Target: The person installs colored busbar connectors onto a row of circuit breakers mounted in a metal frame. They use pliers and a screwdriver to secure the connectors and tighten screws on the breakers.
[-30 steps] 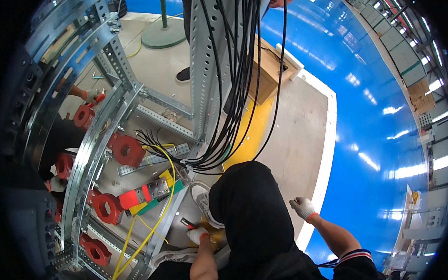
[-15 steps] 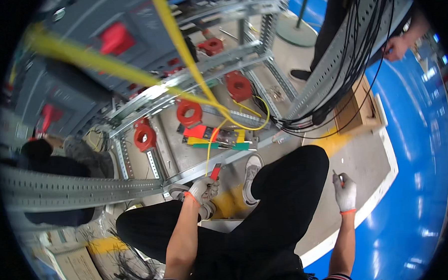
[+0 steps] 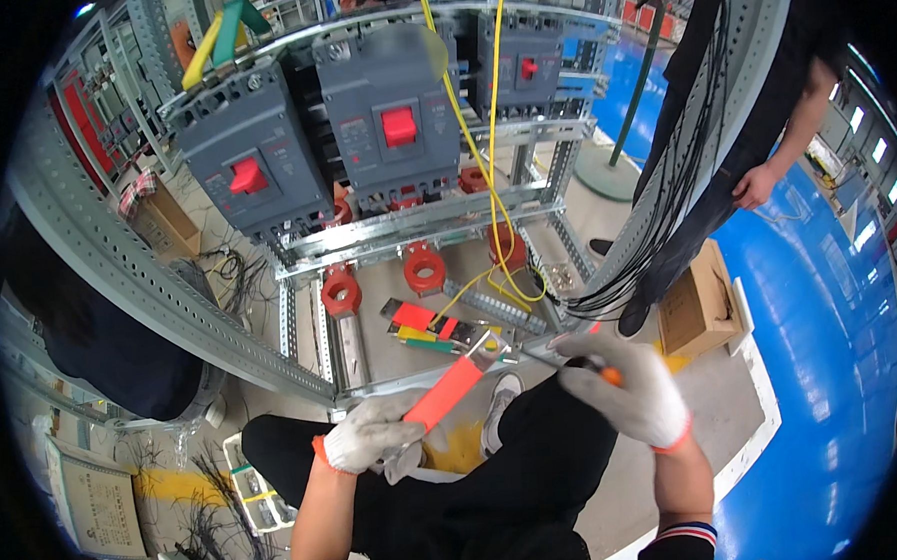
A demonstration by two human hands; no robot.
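Observation:
My left hand (image 3: 367, 436), in a white glove, is closed around the lower end of a red-sleeved busbar (image 3: 444, 394). The bar tilts up to the right, and its bare metal end has a hole. In my gloved right hand (image 3: 636, 397) is a screwdriver (image 3: 611, 375) with a black and orange handle. Its thin shaft points left toward the bar's bare end; whether they touch I cannot tell. Beyond the bar, more busbars (image 3: 425, 319) in red, yellow and green sleeves lie by the frame's lower rail.
Grey circuit breakers (image 3: 386, 113) are mounted on the metal frame (image 3: 367, 242), above red ring-shaped transformers (image 3: 424, 269). Yellow wires (image 3: 494, 168) hang in front. Black cables (image 3: 693, 159) run down the right post. A cardboard box (image 3: 695, 304) and a standing person (image 3: 755, 182) are at right; another person crouches left.
Both hands have risen, and the right has swung inward with the screwdriver toward the busbar. The view has tilted up, showing more of the breakers.

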